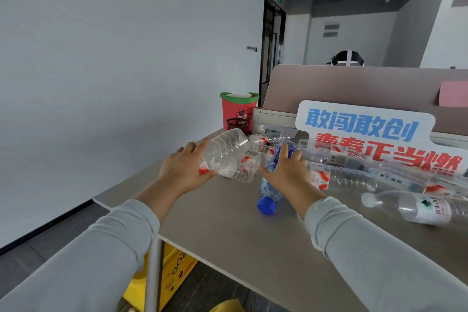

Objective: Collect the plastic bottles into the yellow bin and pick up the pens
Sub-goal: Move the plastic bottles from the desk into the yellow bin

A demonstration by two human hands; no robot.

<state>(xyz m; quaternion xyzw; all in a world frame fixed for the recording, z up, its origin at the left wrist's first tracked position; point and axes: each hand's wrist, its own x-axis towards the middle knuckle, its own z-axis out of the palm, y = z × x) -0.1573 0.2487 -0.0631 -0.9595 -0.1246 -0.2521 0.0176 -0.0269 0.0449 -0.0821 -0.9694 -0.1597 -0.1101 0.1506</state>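
Clear ribbed bottle (226, 156) is being gripped by the left hand (183, 171); blue-capped bottle (269, 192) is being clasped by the right hand (288, 172).

One white cut-out placard (364, 132) with rounded corners stood on the grey desk (228, 230) against the beige partition (329, 83). Its upper line, in blue, read 敢闯敢创. Its lower line, in red, read 青春正当燃, the feet of the characters masked by clear plastic bottles (354, 177).

One yellow plastic bin (174, 273) stood under the desk. Its black letters read "CO"; the remainder was unreadable.

One clear white-capped bottle (417, 208) bore a label too blurred to read.
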